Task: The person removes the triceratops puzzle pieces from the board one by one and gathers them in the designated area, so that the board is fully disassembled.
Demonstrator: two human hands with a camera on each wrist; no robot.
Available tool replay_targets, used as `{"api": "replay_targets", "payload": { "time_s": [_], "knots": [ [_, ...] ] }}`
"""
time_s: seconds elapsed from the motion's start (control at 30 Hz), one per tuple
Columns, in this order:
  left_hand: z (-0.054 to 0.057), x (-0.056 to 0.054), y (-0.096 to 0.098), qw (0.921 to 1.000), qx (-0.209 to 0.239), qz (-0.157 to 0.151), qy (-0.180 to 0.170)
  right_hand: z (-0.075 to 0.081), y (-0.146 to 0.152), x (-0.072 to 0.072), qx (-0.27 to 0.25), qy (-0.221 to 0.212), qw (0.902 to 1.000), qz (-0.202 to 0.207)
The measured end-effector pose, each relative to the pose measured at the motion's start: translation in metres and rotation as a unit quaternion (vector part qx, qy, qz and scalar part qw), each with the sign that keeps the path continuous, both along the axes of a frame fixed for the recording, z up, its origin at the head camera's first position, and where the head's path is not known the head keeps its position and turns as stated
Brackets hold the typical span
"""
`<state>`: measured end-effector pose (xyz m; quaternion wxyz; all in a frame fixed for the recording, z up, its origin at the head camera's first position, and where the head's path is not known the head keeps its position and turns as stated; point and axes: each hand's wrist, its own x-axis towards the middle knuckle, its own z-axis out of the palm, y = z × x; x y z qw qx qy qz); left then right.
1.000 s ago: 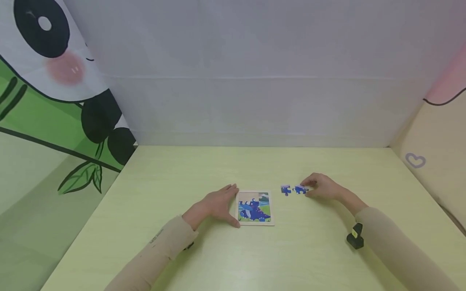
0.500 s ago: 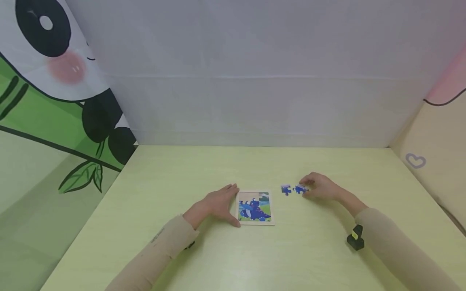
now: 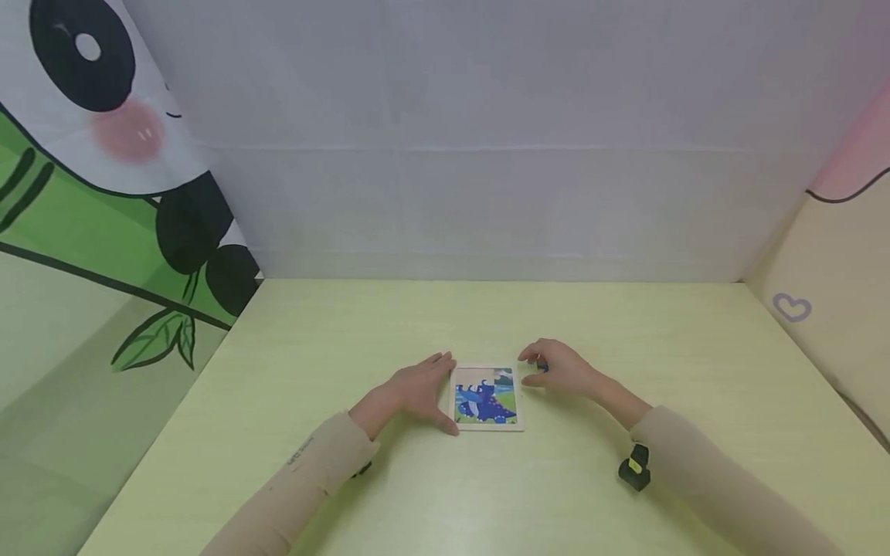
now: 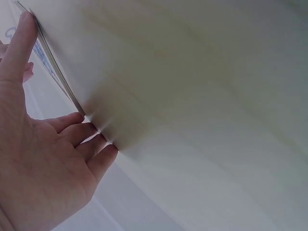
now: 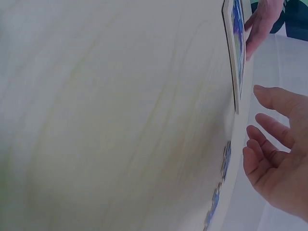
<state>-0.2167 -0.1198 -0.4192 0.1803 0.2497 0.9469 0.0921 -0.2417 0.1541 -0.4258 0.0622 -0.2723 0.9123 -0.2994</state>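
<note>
A small wooden-framed jigsaw puzzle [image 3: 486,398] with a blue dinosaur picture lies flat on the table. Bare board shows at its upper left. My left hand [image 3: 419,388] rests along the frame's left edge, thumb and fingers spread against it. Just right of the frame, my right hand [image 3: 566,369] hovers with thumb and fingers apart. Two loose puzzle pieces lie flat below it in the right wrist view, the nearer puzzle piece [image 5: 226,160] beside the frame and the other puzzle piece [image 5: 212,206] beyond. In the head view the right hand covers most of them.
The pale wooden table [image 3: 389,494] stretches to a grey-white cloth backdrop [image 3: 487,193]. A panda-printed cloth [image 3: 118,177] hangs on the left, and a cream and pink panel [image 3: 834,255] stands on the right. A dark wrist camera [image 3: 634,467] sits under the right sleeve.
My right hand has left the far-right puzzle piece and moved left, over the pieces beside the frame. The left hand and the framed puzzle stay put.
</note>
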Motion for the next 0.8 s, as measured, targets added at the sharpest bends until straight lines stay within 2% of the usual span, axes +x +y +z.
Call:
{"api": "replay_targets", "payload": {
  "time_s": [0.3, 0.47, 0.6, 0.8],
  "knots": [
    [0.000, 0.000, -0.001, 1.0000, 0.002, -0.002, 0.003, -0.005, -0.027, 0.003, 0.004, -0.040, 0.9992, -0.006],
    [-0.001, 0.000, -0.001, 1.0000, 0.006, -0.005, 0.006, -0.005, -0.029, 0.002, 0.016, -0.032, 0.9993, -0.006],
    [0.000, 0.001, -0.002, 0.9999, 0.007, -0.006, 0.006, -0.004, -0.028, 0.001, 0.028, -0.026, 0.9992, 0.014],
    [0.003, 0.003, -0.002, 0.9998, 0.018, -0.004, 0.001, -0.003, -0.029, -0.001, 0.028, -0.041, 0.9986, 0.021]
  ]
}}
